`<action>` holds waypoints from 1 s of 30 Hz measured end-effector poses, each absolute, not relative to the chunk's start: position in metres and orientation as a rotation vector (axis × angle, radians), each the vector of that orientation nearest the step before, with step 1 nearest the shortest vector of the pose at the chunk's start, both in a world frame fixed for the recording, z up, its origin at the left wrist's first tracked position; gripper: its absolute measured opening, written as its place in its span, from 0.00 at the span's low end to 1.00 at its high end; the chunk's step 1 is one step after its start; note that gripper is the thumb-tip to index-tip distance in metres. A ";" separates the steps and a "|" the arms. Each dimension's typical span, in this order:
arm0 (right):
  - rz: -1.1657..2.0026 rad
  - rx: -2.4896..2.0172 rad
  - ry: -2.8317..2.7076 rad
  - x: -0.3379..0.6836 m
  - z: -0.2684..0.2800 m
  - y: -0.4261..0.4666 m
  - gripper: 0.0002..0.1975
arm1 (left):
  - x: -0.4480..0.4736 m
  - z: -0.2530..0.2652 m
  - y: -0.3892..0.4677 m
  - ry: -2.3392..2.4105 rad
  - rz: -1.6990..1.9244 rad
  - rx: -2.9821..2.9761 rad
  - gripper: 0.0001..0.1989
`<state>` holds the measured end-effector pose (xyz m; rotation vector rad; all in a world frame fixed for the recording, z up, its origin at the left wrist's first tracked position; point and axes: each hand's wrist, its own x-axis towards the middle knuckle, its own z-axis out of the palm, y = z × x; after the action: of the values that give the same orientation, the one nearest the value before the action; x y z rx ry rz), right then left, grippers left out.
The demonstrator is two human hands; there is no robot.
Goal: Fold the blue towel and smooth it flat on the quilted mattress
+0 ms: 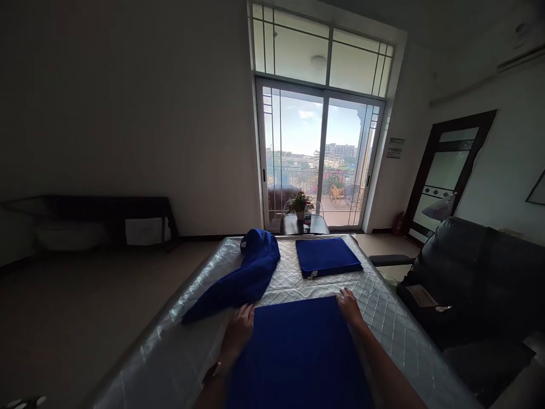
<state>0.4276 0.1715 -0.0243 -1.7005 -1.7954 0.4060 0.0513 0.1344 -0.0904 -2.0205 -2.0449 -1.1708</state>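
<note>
A flat, smooth blue cloth [300,355] lies in front of me on a quilted silver mattress [385,318], its near end cut off by the frame. At its far left corner, my left hand [239,330] has its fingers closed on the edge. My right hand [349,308] grips the far right corner with bent fingers. Beyond my right hand rests a neatly folded blue cloth [327,255] with a small white label on its near edge. A crumpled blue cloth [251,270] sprawls beyond my left hand, close to it.
A black armchair [477,278] stands along the right side of the mattress. Past the far edge is a small dark table [289,223] with a potted plant [300,203] and a bottle [307,217]. Sliding glass doors [321,153] rise behind. A low dark bench [110,207] sits at left.
</note>
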 end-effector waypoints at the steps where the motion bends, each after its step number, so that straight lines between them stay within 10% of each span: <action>1: 0.391 -1.699 -1.770 0.429 -0.023 0.172 0.21 | 0.050 -0.089 0.134 -2.085 -1.172 -2.004 0.23; 30: 0.729 -1.217 -1.319 0.422 -0.015 0.164 0.13 | 0.046 -0.052 0.127 -2.375 -1.900 -2.015 0.20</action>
<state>0.4219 0.1640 -0.0149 -1.2169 -1.3191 0.7291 0.0457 0.1272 -0.0525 -2.0151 -2.3753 -1.8995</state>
